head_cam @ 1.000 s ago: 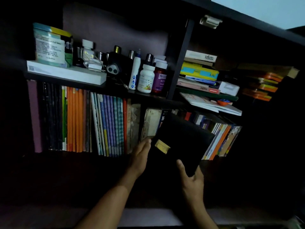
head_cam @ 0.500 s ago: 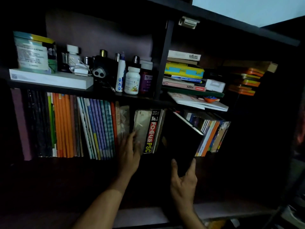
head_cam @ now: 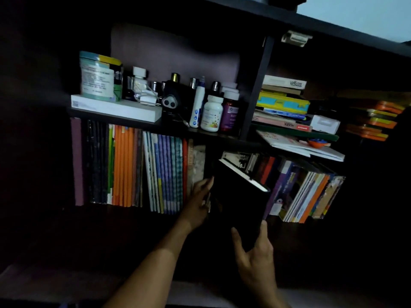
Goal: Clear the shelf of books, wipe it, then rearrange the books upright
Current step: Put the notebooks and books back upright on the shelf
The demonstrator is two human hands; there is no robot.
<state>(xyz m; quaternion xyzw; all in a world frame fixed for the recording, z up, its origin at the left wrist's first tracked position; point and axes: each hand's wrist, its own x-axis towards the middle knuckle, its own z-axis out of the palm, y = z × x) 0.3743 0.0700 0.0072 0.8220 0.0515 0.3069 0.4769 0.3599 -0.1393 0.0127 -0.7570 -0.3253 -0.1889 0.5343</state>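
A thick black book stands tilted at the middle of the lower shelf, its white page edge facing up and right. My right hand holds its lower corner between thumb and fingers. My left hand presses flat against the book's left side, next to the upright row of orange, blue and dark books. To the right, more books lean rightward. Behind the black book, a few spines show partly.
The upper shelf carries a tin on a white box, bottles and a black device. Right of the dark divider lie flat stacks of books and orange items. The surroundings are very dark.
The black book has gone further into the gap and now hides the "Focus" book's spine. My left hand moved from the neighbouring books to the black book's side. The camera shifted.
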